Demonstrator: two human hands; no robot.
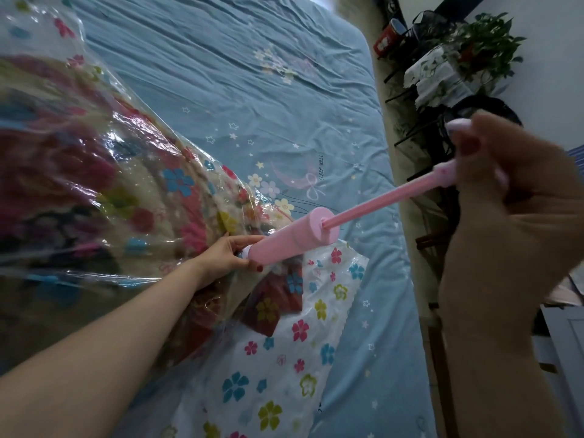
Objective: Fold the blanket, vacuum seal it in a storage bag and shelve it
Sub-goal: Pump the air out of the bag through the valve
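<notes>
A clear storage bag (316,336) printed with coloured flowers lies on the bed, and the folded red and cream blanket (94,184) shows through it at the left. A pink hand pump (290,241) is set nozzle-down against the bag. My left hand (227,254) grips the pump's lower end where it meets the bag. The pump's thin pink rod (385,200) is pulled far out. My right hand (518,178) holds the rod's handle, close to the camera at the right.
The bed is covered by a creased blue sheet (252,105) with stars and a moon print. Beyond its right edge stand a dark metal rack (420,121) with a potted plant (486,45), a red tin and other items.
</notes>
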